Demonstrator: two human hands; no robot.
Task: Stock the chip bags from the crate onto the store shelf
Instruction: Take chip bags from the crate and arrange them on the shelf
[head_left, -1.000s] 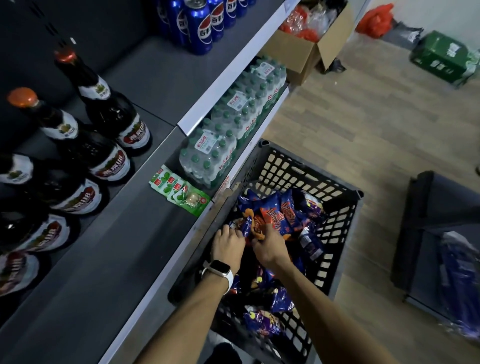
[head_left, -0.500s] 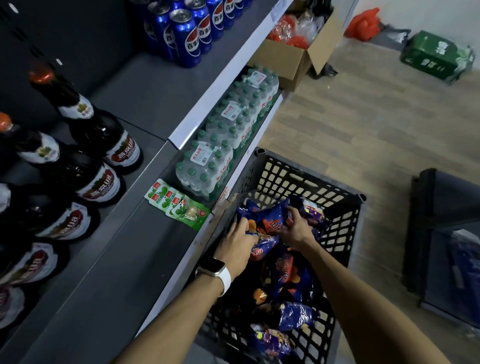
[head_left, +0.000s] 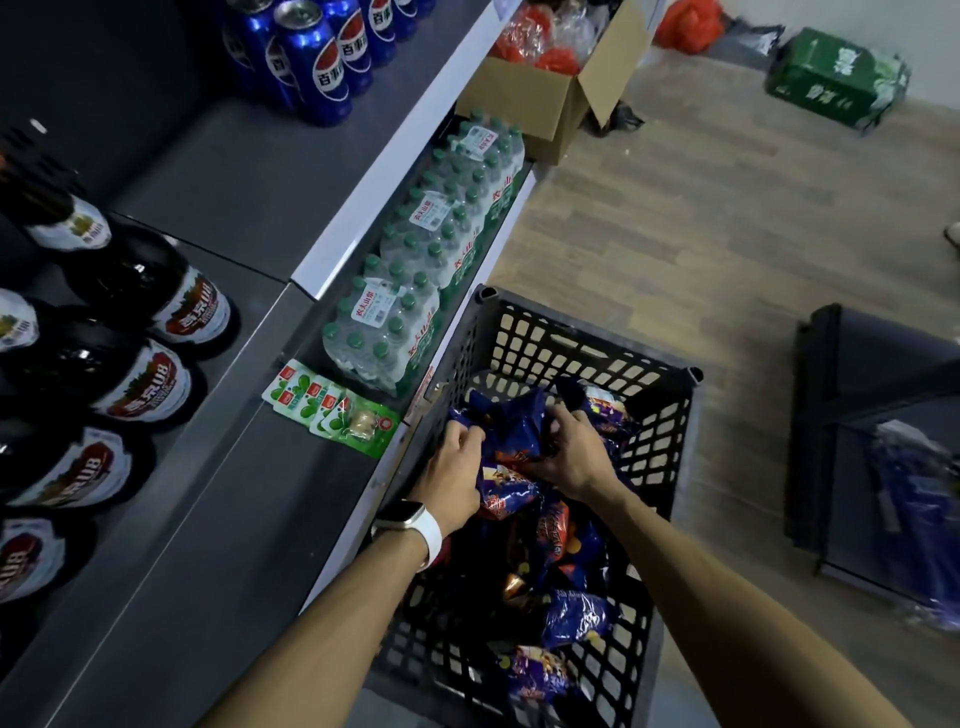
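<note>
Both your hands are down in the crate (head_left: 524, 332), which stands on the floor (head_left: 701, 234) hard against the shelf (head_left: 218, 519). Your left hand (head_left: 452, 467), with a white watch (head_left: 415, 525) on its wrist, curls its fingers over the left edge of a bunch of blue chip bags (head_left: 511, 431) at the far end of the crate. Your right hand (head_left: 571, 457) closes on the same bunch from the right, thumb on top and fingers wrapped round the crumpled foil. So both hands grip the bags, and the bunch sits just above the rest of the pile, still inside the crate walls.

More bags (head_left: 571, 618) lie loose in the crate nearer to you, some showing orange and red print.

On the shelf to your left, green packets (head_left: 332, 410) lie flat at the front edge, close to the crate's corner. Dark beer bottles (head_left: 150, 384) lie in a row further left. Blue cans (head_left: 327, 67) stand at the far end of the shelf. On the lower tier, packs of water (head_left: 415, 291) run in a line away from you. A cardboard box (head_left: 545, 98) stands open on the floor beyond them, and a green case (head_left: 836, 78) lies near the wall.
</note>
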